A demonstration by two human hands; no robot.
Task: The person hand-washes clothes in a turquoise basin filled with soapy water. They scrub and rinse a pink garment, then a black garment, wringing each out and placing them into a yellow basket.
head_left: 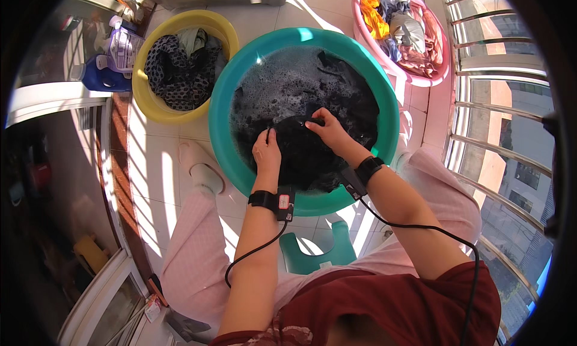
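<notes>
A large teal plastic basin (219, 134) stands in front of me, filled with sudsy water (279, 71) and dark clothing. Both hands hold up part of a wet black garment (302, 152) over the basin's middle. My left hand (267, 152) pinches its edge between thumb and fingers. To the right, my right hand (329, 128) grips another part of the same cloth. The rest of the garment hangs down into the dark water, where its outline blends with other dark cloth (347, 75). Each wrist wears a black strap with a small cabled device.
A yellow basin (139, 91) with patterned dark clothes (180, 75) stands at the upper left, beside detergent bottles (108, 73). At the upper right is a pink basket (360, 26) of mixed clothes. A teal stool (311, 260) lies below me; metal railings (500, 154) run along the right.
</notes>
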